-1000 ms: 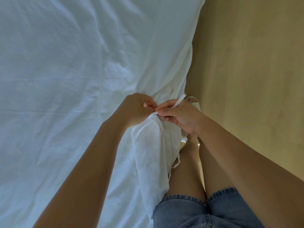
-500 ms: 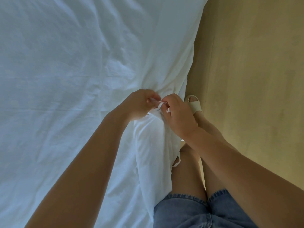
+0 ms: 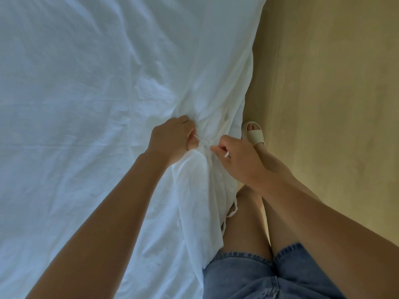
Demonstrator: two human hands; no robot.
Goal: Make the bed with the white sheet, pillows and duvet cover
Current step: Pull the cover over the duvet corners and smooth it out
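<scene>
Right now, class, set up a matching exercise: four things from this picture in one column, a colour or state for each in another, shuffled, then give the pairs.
Things:
1. duvet cover
2. ties
3. shorts
4. floor

States:
A. blue denim
B. pinched by the left hand and right hand
C. tan
D. white, wrinkled, spread wide

Pairs: 1-D, 2-B, 3-A, 4-C

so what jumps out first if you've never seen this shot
Both hands meet mid-frame at the bed's edge: the left hand and right hand each pinch an end of a thin white tie on the rumpled duvet cover. Just right of them, a foot in a cream sandal stands on the wooden floor.
</scene>
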